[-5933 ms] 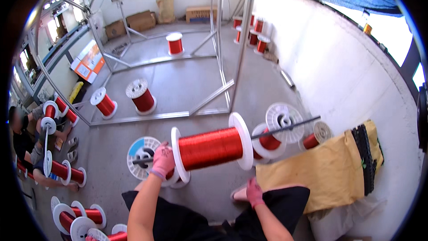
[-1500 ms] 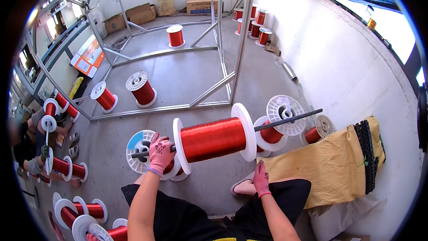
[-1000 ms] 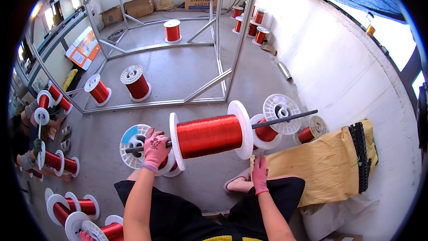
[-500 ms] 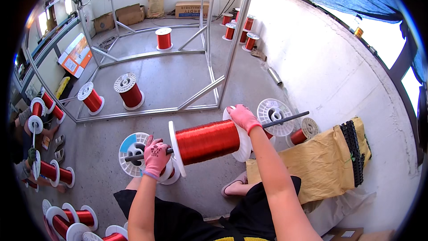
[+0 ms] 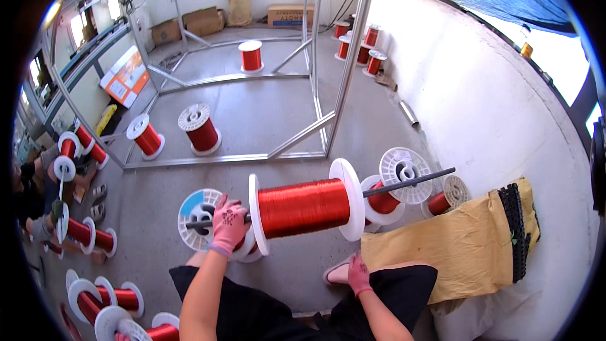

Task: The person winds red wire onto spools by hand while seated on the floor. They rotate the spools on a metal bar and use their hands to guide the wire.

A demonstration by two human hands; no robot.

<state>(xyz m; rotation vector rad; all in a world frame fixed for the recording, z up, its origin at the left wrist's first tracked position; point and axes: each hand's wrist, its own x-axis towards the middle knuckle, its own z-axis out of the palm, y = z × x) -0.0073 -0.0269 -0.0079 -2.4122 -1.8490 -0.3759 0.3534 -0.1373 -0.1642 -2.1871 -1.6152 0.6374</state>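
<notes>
A large spool of red wire (image 5: 304,208) with white flanges lies sideways across the view, a dark rod (image 5: 435,174) running through its core. My left hand (image 5: 229,222), in a pink glove, is closed round the rod just left of the spool. In a matching glove, my right hand (image 5: 359,273) is down beside my right leg, apart from the spool, with nothing visible in it; its fingers look loosely stretched. The rod's right part crosses an upright spool's white flange (image 5: 413,159); whether it rests there I cannot tell. Another flange (image 5: 191,205) shows under the rod's left end.
A metal frame (image 5: 230,162) stands ahead, with several red wire spools (image 5: 201,131) on the floor around it. Yellow-brown sacking (image 5: 435,246) lies at my right, by the white wall. At far left another person's gloved hand (image 5: 57,209) is among spools. More spools (image 5: 128,300) lie lower left.
My right hand has let go of the spool's right flange and dropped toward my leg. My left hand keeps its hold on the rod. The whole view has shifted slightly.
</notes>
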